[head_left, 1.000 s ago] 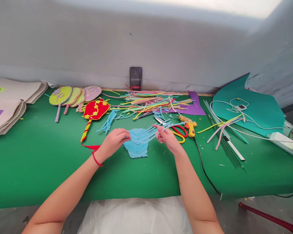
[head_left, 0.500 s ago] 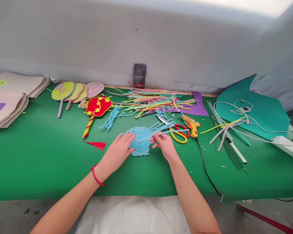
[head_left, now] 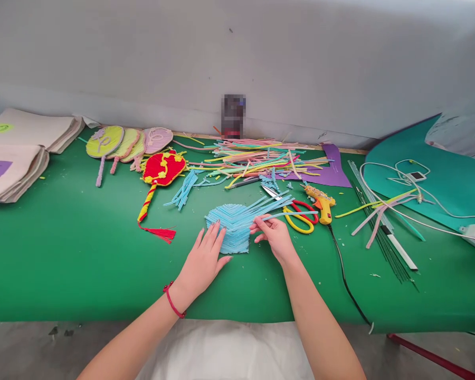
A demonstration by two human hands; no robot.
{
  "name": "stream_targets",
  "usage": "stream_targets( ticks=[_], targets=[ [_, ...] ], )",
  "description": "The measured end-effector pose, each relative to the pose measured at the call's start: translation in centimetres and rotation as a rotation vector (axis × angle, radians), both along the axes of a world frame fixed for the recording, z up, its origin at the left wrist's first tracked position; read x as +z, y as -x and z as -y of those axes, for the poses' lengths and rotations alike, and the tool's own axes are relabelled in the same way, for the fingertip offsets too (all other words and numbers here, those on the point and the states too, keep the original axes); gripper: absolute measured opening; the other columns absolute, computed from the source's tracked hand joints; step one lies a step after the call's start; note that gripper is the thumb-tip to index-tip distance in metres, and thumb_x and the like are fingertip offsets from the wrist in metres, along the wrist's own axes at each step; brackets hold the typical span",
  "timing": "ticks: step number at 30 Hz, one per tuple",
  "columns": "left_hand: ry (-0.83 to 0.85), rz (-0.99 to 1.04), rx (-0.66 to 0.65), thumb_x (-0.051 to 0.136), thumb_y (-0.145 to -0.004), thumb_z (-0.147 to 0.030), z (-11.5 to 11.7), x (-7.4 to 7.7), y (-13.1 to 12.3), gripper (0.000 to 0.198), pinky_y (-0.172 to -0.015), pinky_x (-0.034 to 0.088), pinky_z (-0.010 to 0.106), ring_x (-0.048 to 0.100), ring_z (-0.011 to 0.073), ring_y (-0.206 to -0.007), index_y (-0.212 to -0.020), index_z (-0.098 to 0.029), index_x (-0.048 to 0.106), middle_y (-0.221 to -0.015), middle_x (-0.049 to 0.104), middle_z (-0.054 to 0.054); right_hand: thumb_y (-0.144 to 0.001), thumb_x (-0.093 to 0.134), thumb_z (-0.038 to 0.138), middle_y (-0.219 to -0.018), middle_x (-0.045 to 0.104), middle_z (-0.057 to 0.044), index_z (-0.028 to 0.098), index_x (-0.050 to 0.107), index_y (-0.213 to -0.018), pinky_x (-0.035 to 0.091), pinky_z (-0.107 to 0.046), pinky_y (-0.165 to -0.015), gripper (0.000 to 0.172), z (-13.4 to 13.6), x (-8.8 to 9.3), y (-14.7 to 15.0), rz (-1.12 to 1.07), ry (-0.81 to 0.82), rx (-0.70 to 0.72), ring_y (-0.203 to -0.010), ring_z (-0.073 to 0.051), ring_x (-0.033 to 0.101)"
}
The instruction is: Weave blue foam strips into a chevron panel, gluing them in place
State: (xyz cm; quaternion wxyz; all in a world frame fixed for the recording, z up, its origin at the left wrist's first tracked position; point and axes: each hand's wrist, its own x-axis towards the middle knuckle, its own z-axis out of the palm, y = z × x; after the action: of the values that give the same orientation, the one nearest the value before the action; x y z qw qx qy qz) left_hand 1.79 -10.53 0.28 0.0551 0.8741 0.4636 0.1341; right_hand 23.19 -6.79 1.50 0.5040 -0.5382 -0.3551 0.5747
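A light blue woven piece (head_left: 231, 224) made of fuzzy strips lies on the green table (head_left: 75, 253). Several loose blue strip ends stick out from it to the upper right. My left hand (head_left: 205, 258) lies flat with fingers stretched out, pressing on the piece's left and lower side. My right hand (head_left: 275, 236) is at its right edge, fingers pinched on one blue strip (head_left: 291, 214) that runs out to the right.
Yellow-and-red scissors (head_left: 298, 214) and an orange glue gun (head_left: 320, 200) with a black cord lie just right of the piece. A pile of coloured strips (head_left: 253, 161) sits behind. Finished fans (head_left: 122, 145), a red fan (head_left: 162, 171), cloth bags (head_left: 13, 153), green wires (head_left: 380, 232), teal sheet (head_left: 439, 174).
My left hand went from curled at the piece's left edge to lying flat on it. My right hand lowered from mid-air to the piece's right edge. The view shifted left.
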Motion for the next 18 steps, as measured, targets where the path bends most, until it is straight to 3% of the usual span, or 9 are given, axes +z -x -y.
stream_targets(
  ticks=[4,18],
  targets=[
    [-0.002,-0.007,0.023,0.042,-0.092,-0.042,0.17,-0.48,0.06,0.062,-0.109,0.030,0.050,0.030,0.0312,-0.137,-0.144,-0.011,0.028,-0.149,0.029,0.019,-0.063,0.076,0.048,-0.067,0.067,-0.005,0.015,0.063,-0.078,0.053,-0.021,-0.042,0.039,0.15,0.03,-0.15,0.044,0.012,-0.008,-0.060,-0.015,0.065],
    [-0.019,-0.120,0.083,0.039,-0.093,-0.042,0.25,0.07,-0.13,0.060,-0.109,0.030,0.049,0.032,0.0296,-0.136,-0.141,-0.008,0.034,-0.149,0.031,0.018,-0.065,0.073,0.052,-0.066,0.066,-0.004,0.014,0.063,-0.079,0.054,-0.020,-0.043,0.042,0.27,-0.10,-0.46,0.131,0.073,0.031,-0.059,-0.014,0.064]
  ],
)
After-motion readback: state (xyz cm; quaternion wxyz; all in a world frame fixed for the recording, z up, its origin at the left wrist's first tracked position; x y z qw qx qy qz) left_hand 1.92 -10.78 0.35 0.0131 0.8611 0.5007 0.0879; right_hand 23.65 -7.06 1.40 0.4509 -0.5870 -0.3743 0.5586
